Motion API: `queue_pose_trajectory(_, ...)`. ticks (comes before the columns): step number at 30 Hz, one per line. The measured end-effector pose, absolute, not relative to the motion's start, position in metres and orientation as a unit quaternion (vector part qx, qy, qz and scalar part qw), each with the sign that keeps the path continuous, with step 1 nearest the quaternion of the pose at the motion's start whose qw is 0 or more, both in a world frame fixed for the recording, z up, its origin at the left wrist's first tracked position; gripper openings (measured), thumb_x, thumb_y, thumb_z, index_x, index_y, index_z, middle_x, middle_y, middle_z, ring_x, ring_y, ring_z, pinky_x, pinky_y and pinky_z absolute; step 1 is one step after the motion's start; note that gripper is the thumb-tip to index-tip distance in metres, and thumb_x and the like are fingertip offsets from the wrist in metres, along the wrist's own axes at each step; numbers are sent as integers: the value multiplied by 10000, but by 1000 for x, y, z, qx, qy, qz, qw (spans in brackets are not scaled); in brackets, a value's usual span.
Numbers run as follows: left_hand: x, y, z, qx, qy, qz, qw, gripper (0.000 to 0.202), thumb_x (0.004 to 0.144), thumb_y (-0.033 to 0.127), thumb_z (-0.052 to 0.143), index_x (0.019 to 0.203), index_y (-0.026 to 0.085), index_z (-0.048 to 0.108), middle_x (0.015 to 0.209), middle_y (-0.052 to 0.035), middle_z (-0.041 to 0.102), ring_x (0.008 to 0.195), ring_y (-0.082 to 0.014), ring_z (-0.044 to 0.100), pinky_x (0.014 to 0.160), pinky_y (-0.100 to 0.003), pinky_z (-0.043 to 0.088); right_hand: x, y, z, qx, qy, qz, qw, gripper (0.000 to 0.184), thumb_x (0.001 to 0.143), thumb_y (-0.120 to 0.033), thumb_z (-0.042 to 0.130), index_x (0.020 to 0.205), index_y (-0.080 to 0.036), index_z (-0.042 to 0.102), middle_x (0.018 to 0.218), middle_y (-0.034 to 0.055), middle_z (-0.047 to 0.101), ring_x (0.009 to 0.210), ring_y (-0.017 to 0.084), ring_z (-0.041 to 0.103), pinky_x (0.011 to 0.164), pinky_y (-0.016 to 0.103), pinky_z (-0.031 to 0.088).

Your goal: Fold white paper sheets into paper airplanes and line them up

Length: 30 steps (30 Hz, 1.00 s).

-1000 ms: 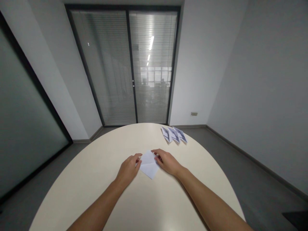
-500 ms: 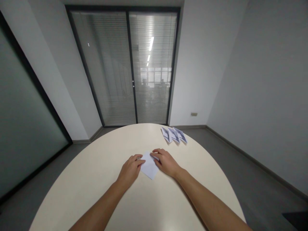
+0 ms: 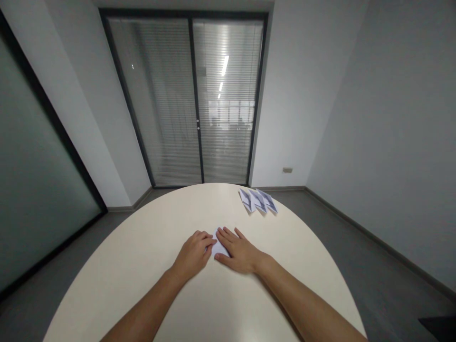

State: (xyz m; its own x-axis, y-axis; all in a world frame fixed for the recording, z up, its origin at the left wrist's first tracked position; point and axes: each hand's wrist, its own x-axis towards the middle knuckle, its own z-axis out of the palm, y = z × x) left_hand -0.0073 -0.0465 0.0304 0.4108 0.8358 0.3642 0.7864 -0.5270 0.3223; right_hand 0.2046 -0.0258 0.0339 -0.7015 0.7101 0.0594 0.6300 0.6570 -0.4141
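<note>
A small piece of folded white paper (image 3: 219, 248) lies on the table between my hands, largely covered by them. My left hand (image 3: 195, 251) is at its left edge, with thumb and fingers pinched on that edge. Flat across the paper's right part rests my right hand (image 3: 238, 251), its fingers stretched out and its thumb spread toward me. The paper's right side is hidden under that palm.
Three folded white papers (image 3: 258, 201) overlap in a row near the far right rim of the round pale table (image 3: 156, 237). Beyond the table stand a glass door with blinds (image 3: 228, 152) and a wall with a socket (image 3: 287, 170).
My right hand has come down from the paper's upper right edge and now lies flat over it, fingers spread. My left hand has stayed nearly in place at the left edge.
</note>
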Motion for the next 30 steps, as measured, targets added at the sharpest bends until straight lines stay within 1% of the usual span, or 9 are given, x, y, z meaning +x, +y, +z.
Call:
queue_pose_trajectory(2, -6, -48, 30, 842, 481, 242, 43, 276, 927, 139, 527, 1101, 222, 725, 1057, -65, 698, 1026, -224, 578, 944, -375, 479, 206, -24, 32, -376, -902, 181, 108, 733, 992, -612, 331, 1571, -172, 241, 1614, 144, 228, 1509, 299, 168, 1214, 554, 86)
queue_pose_trajectory(6, -4, -49, 30, 849, 474, 232, 29, 259, 939, 157, 524, 1097, 232, 716, 1025, -59, 691, 1007, -222, 574, 922, -364, 475, 211, -19, 27, -379, -901, 173, 118, 652, 1012, -553, 327, 1562, -206, 277, 1612, 127, 249, 1500, 291, 207, 1209, 553, 111)
queue_pose_trajectory(10, -3, -49, 30, 852, 476, 218, 14, 253, 946, 163, 519, 1097, 228, 712, 1014, -57, 685, 1003, -224, 572, 913, -364, 469, 216, -15, 24, -376, -904, 158, 127, 586, 1023, -472, 346, 1547, -211, 318, 1596, 121, 309, 1482, 291, 263, 1195, 541, 180)
queue_pose_trajectory(13, -4, -50, 29, 851, 481, 211, 6, 238, 949, 169, 516, 1070, 217, 716, 996, -60, 679, 997, -228, 571, 897, -365, 469, 217, -12, 25, -380, -904, 122, 153, 515, 1007, -394, 414, 1476, -183, 446, 1532, 137, 433, 1415, 304, 383, 1153, 503, 282)
queue_pose_trajectory(16, -7, -51, 28, 845, 491, 210, 2, 227, 948, 177, 519, 1046, 216, 720, 988, -64, 673, 992, -230, 571, 885, -363, 469, 217, -9, 29, -388, -897, 89, 190, 378, 966, -296, 494, 1308, -190, 615, 1376, 125, 597, 1255, 281, 529, 1063, 428, 383)
queue_pose_trajectory(19, -11, -52, 28, 840, 499, 212, 5, 222, 947, 183, 521, 1028, 223, 724, 979, -65, 671, 985, -224, 577, 881, -355, 469, 219, -6, 31, -426, -878, 76, 204, 283, 928, -243, 534, 1150, -203, 704, 1200, 101, 680, 1116, 259, 575, 970, 384, 422)
queue_pose_trajectory(22, -13, -53, 29, 838, 501, 217, 15, 220, 948, 190, 522, 1029, 223, 724, 976, -66, 667, 978, -219, 582, 875, -351, 470, 221, -4, 30, -457, -858, 83, 218, 253, 903, -241, 561, 1091, -190, 723, 1115, 100, 689, 1064, 250, 574, 933, 361, 429)
queue_pose_trajectory(27, -14, -53, 29, 837, 500, 222, 19, 217, 942, 200, 533, 1049, 222, 721, 979, -65, 660, 978, -220, 583, 881, -350, 469, 220, -3, 26, -465, -842, 116, 250, 232, 863, -217, 599, 1062, -178, 713, 1044, 93, 697, 1033, 236, 579, 938, 345, 425)
queue_pose_trajectory(30, -14, -53, 28, 837, 503, 217, 18, 223, 945, 206, 530, 1061, 224, 719, 985, -63, 658, 979, -220, 586, 879, -347, 468, 219, -2, 24, -479, -825, 143, 264, 245, 856, -223, 604, 1072, -182, 709, 1022, 90, 704, 986, 231, 594, 894, 340, 443)
